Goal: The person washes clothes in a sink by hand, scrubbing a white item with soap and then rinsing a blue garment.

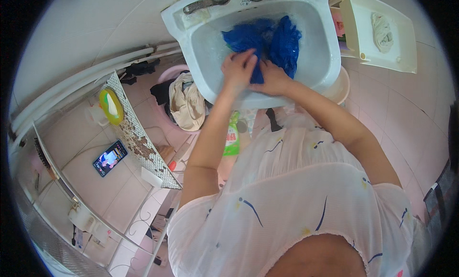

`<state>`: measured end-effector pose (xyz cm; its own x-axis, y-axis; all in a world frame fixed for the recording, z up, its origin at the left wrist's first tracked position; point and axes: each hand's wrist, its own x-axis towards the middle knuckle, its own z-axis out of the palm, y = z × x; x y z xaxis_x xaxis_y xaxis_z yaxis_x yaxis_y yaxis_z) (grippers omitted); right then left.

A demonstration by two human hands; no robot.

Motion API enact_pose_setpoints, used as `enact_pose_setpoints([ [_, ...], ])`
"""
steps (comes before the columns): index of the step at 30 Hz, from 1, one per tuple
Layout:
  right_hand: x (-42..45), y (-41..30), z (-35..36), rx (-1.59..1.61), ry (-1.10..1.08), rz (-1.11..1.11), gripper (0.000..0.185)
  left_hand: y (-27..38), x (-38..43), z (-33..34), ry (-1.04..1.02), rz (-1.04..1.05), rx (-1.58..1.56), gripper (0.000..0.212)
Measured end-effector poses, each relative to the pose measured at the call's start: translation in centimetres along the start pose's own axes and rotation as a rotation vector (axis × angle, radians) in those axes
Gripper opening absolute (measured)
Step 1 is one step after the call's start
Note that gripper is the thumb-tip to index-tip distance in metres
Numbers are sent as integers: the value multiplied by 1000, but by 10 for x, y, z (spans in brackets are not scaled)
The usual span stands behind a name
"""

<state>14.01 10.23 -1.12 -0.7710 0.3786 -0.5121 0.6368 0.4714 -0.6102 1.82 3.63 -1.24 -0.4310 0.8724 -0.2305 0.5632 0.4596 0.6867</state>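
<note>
A wet, bright blue cloth (pixel 285 43) lies bunched in a white ceramic washbasin (pixel 204 58). Both hands are over the near part of the basin, on the narrow end of the cloth. My left hand (pixel 239 69) rests at its left edge, fingers bent over the fabric. From the right, my right hand (pixel 274 78) meets the same strip of cloth, its fingertips partly hidden by it. Whether either hand grips the fabric firmly cannot be told. Two metal taps (pixel 206 4) are mounted on the basin's back edge.
Left of the basin, a pink tub (pixel 172 71) holds clothes. A white rack with a rusty mesh shelf (pixel 138 140) bears a yellow soap dish (pixel 111 107); a lit phone (pixel 110 158) is beside it. Below the basin is a green packet (pixel 232 137). At right stands a cream plastic stool (pixel 401 51) with a crumpled cloth (pixel 382 33).
</note>
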Motion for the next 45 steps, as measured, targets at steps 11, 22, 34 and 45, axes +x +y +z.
enact_pose_setpoints([
  [11, -2, 11, 18, -120, 31, -75, 51, -26, 80, 32, -24, -144, 488, 35],
  [22, 18, 20, 19, -111, -15, 16, 48, -28, 3, 29, -33, 137, 155, 31],
  [34, 10, 17, 14, -59, -28, -24, 39, -39, 95, 23, -118, -154, 538, 40],
  [45, 13, 19, 7, -77, -55, 3, 41, -17, 5, 29, 37, -22, 343, 28],
])
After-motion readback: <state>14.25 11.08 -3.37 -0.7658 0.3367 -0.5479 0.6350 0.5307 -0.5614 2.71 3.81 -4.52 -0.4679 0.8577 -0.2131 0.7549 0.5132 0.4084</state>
